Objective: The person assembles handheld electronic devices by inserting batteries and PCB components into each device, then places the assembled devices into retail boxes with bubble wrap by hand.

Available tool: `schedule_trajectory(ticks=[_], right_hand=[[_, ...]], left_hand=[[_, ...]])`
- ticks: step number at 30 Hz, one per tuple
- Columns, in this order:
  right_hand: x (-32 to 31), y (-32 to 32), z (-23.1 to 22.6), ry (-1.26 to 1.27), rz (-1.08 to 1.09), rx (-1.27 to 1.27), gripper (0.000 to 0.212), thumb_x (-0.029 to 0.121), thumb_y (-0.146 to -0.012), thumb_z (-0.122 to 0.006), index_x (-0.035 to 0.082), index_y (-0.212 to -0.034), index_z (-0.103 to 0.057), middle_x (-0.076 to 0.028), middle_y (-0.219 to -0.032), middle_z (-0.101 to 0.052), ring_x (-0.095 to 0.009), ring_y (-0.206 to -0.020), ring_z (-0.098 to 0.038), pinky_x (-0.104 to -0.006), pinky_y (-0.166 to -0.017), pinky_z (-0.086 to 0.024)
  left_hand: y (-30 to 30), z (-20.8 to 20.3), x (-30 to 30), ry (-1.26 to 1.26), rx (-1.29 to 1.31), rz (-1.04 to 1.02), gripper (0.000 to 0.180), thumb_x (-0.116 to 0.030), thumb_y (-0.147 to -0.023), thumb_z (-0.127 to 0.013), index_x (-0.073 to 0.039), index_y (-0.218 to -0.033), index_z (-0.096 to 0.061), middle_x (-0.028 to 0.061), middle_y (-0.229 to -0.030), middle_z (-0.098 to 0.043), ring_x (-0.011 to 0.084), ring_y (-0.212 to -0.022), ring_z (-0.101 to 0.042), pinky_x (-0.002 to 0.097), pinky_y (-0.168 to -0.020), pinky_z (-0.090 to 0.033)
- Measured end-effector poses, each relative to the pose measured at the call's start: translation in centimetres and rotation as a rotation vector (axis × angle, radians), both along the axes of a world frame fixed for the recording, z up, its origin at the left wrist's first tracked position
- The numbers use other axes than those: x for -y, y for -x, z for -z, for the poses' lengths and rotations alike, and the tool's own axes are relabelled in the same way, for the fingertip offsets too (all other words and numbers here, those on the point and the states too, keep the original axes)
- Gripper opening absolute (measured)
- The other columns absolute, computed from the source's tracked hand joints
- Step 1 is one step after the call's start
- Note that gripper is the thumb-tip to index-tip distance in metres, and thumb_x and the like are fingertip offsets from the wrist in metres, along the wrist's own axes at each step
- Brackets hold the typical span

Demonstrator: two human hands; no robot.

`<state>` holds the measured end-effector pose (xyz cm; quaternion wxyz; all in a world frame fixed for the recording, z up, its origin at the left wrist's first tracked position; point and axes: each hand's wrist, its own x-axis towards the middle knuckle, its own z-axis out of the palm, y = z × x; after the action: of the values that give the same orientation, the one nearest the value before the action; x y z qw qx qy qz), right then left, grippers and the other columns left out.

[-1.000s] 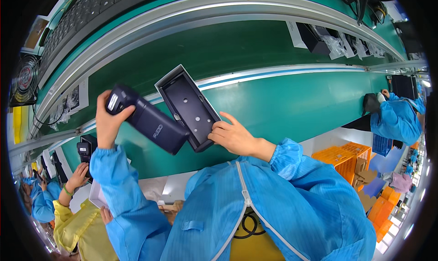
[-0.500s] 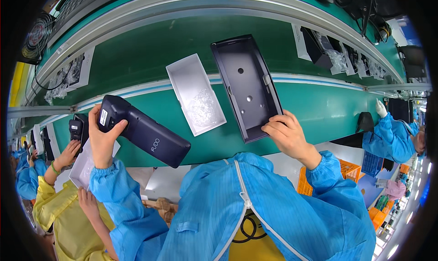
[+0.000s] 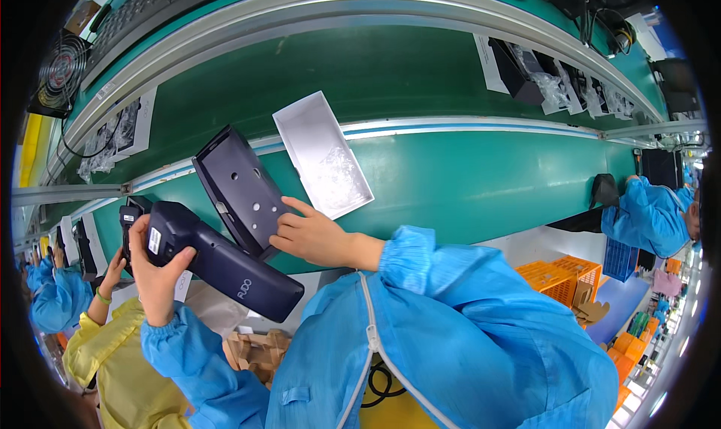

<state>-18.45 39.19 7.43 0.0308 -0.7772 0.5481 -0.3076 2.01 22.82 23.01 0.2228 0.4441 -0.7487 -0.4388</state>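
Slanting upper-left to lower-right: dark handheld device (image 3: 225,264), left hand (image 3: 154,275).

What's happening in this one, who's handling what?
A person in a blue smock stands at a green conveyor belt. The left hand grips a dark handheld device, while the right hand holds a dark tray-shaped shell tilted beside it. A white tray holding a clear plastic bag lies on the belt just beyond. A co-worker in a yellow sleeve stands at the left.
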Motion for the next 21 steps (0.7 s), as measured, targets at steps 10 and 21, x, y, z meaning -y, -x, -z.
schedule_trajectory(ticks=[10,21], right_hand=[[1.2,-1.9,4.8,-0.069,0.074,0.06,0.031,0.02,-0.075,-0.067,0.007,-0.103,-0.067,-0.008,-0.115,-0.061,-0.023,-0.116,-0.053,-0.0474,-0.115,-0.028],[3.0,8.3,5.6,-0.671,0.278,-0.439,0.061,0.007,-0.078,-0.064,0.016,-0.137,-0.047,-0.015,-0.123,-0.056,-0.029,-0.098,-0.064,-0.0385,-0.085,-0.053]], left_hand=[[-2.0,5.8,1.1,-0.004,0.138,0.073,0.07,-0.008,-0.06,-0.085,-0.002,-0.12,-0.049,0.0102,-0.107,-0.058,0.0192,-0.099,-0.059,0.0303,-0.089,-0.048],[0.3,8.0,5.4,0.047,0.134,0.183,0.072,-0.015,-0.06,-0.088,-0.002,-0.12,-0.05,0.0128,-0.104,-0.063,0.0199,-0.093,-0.063,0.0313,-0.085,-0.051]])
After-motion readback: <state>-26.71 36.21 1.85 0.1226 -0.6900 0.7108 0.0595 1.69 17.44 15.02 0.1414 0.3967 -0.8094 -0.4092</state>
